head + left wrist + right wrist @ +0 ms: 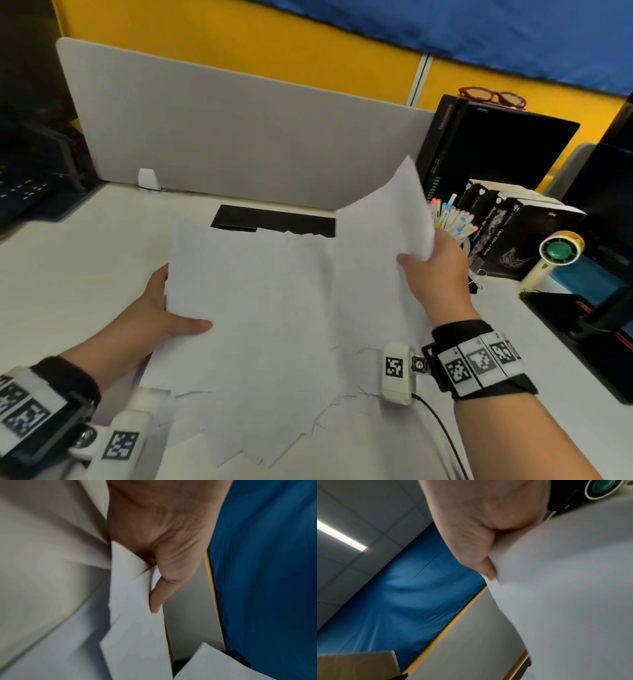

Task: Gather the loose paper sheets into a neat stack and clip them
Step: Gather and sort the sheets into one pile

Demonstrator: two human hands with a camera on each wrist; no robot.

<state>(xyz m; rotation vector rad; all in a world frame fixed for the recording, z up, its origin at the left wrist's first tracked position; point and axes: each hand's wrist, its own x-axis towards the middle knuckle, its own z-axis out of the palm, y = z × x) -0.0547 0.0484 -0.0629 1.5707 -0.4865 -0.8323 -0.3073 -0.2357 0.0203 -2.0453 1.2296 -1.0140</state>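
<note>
A loose, uneven bundle of white paper sheets [260,308] is lifted off the white desk [68,267], its corners fanned out at the bottom. My left hand [168,315] grips the bundle's left edge, thumb on top; the left wrist view shows the thumb pressing the sheets [133,601]. My right hand [431,270] pinches the right edge, where a sheet [387,219] curls upward. In the right wrist view the thumb clamps the paper [556,588]. A small black binder clip [476,281] lies on the desk just right of my right hand.
A grey divider panel [239,130] stands behind the desk. At the right are black books [513,233], a cup of coloured pens [452,216], a hand fan [555,253], and red glasses [493,96] on a black box. A black flat object [274,219] lies behind the paper.
</note>
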